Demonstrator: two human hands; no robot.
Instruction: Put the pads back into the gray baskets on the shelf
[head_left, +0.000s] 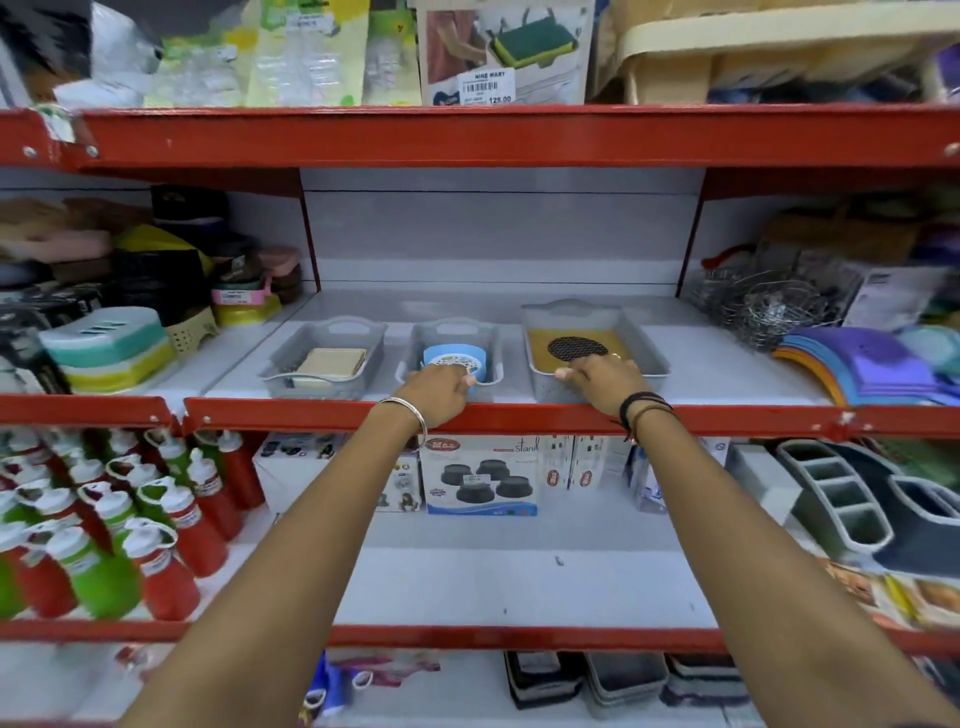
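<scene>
Two hands (bare) at gray baskets (595, 332): yellow pad (582, 349) flat, lengthwise.

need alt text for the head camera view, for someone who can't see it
Two bare hands reach to three gray baskets on a red-edged shelf: the left hand at the middle basket holding a blue round pad, the right hand on the right basket with a yellow pad. The left basket holds beige pads.

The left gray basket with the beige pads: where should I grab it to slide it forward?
Grip the left gray basket by its front rim, reaching straight in from the aisle over the red shelf edge. That wall faces you unobstructed; the beige pads lie low inside, and the middle basket crowds its right side.
</scene>
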